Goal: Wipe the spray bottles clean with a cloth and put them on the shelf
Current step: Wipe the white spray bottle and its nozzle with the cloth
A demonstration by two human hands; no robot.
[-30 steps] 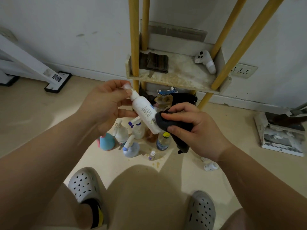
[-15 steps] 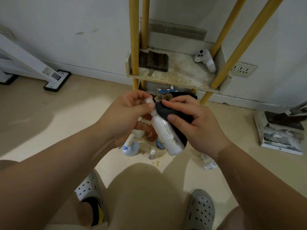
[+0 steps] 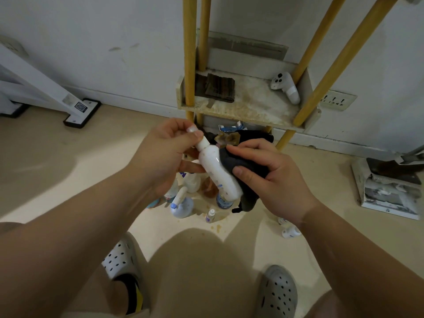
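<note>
**Spotter:** Since a second ago your white bottle (image 3: 215, 171) has turned its printed label out of view. The dark cloth (image 3: 252, 165) has climbed from its bottom end to its upper side.

**Logger:** Anything hidden or unreadable?

**Spotter:** Far left, a square code sticker (image 3: 80, 106) sits on a white stand foot, too small to read. The floor bottles (image 3: 182, 205) cluster below your hands, several cut off behind your left hand (image 3: 165, 154) and the held bottle. Their blue print is blurred, and no brand is legible.

**Logger:** Grip and position?

**Spotter:** Your left thumb and forefinger pinch the cap, and another finger props the body from the left. The white bottle slants in the air, cap up-left and base down-right, in front of the shelf (image 3: 252, 106) and above the floor bottles. Brownish specks dot it.

The dark cloth presses against its right side. Your right hand (image 3: 275, 180) is curled round the cloth, thumb on top and a fingertip showing beneath, with a tail of cloth hanging below. Right of that wrist, small white bottles (image 3: 290, 231) lie on the floor, partly hidden by your forearm.
</note>
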